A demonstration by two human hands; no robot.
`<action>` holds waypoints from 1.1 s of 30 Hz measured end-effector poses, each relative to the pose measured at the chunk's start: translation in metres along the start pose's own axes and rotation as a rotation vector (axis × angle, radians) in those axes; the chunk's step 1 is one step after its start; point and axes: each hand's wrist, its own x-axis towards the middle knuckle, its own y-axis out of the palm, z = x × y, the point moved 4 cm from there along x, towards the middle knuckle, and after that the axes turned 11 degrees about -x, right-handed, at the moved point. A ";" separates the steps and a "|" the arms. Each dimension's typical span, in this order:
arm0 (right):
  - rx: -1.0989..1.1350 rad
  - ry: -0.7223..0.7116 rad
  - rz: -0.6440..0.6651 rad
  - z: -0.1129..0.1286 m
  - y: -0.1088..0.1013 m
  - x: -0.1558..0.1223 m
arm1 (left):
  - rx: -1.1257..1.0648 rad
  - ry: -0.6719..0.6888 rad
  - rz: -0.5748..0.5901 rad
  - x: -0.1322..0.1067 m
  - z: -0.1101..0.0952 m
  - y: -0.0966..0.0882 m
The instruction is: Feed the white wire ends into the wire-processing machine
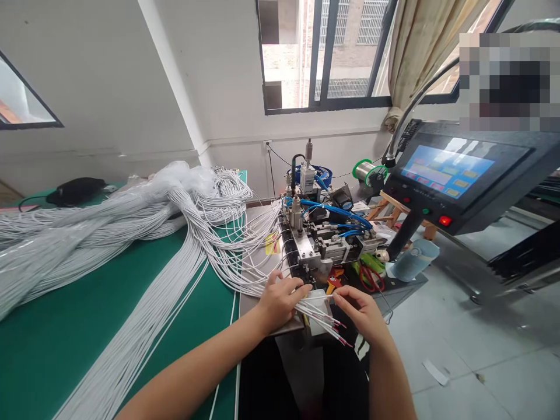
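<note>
My left hand is closed around a bundle of white cables at the near edge of the bench. Past its fingers the cable ends fan out to the right, several with stripped, reddish tips. My right hand pinches the end of one white cable between thumb and fingertips, a little right of the bundle. Just beyond both hands stands a machine with metal cylinders and blue air hoses. A white box-like part lies beneath the cable ends.
Long white cables cover much of the green table at left. A control panel with a lit touchscreen stands at right. Red-handled scissors, an orange tool and a clear blue container sit beside the machine. A solder-like wire spool is behind.
</note>
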 end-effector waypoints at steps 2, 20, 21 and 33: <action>0.047 0.005 -0.022 -0.003 0.003 0.002 | -0.012 0.021 -0.020 0.000 -0.002 -0.002; 0.204 0.097 -0.136 -0.010 0.010 0.007 | 0.026 0.031 -0.010 0.005 -0.009 -0.008; 0.203 0.096 -0.135 -0.010 0.010 0.006 | 0.025 0.031 -0.001 0.005 -0.009 -0.008; 0.201 0.121 -0.131 -0.012 0.012 0.006 | -0.027 0.041 0.044 0.005 -0.006 -0.001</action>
